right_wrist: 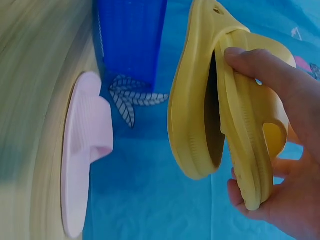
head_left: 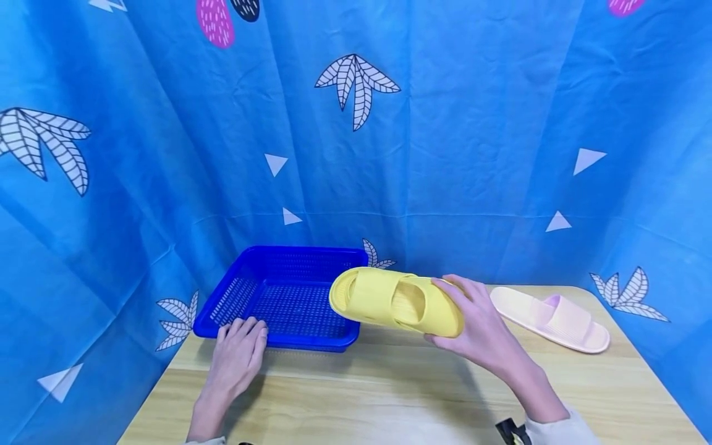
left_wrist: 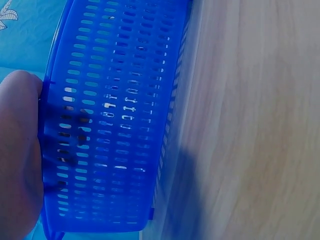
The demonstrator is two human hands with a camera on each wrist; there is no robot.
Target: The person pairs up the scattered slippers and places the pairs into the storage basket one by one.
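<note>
A pair of yellow slippers (head_left: 375, 293) is held up over the table by my right hand (head_left: 481, 324), thumb on one side and fingers on the other. The right wrist view shows one yellow slipper (right_wrist: 245, 145) in the grip and the second yellow slipper (right_wrist: 187, 130) nested against it. Their strap end points left, near the right side of a blue plastic basket (head_left: 311, 341). My left hand (head_left: 239, 352) holds the basket's front rim near its left corner, fingers bent over the edge. Nothing lies inside the basket.
A pale pink slipper (head_left: 562, 321) lies on the right part of the wooden table (head_left: 356, 395), beyond my right forearm. Behind the table and along both its sides hangs a blue patterned curtain (head_left: 473, 154).
</note>
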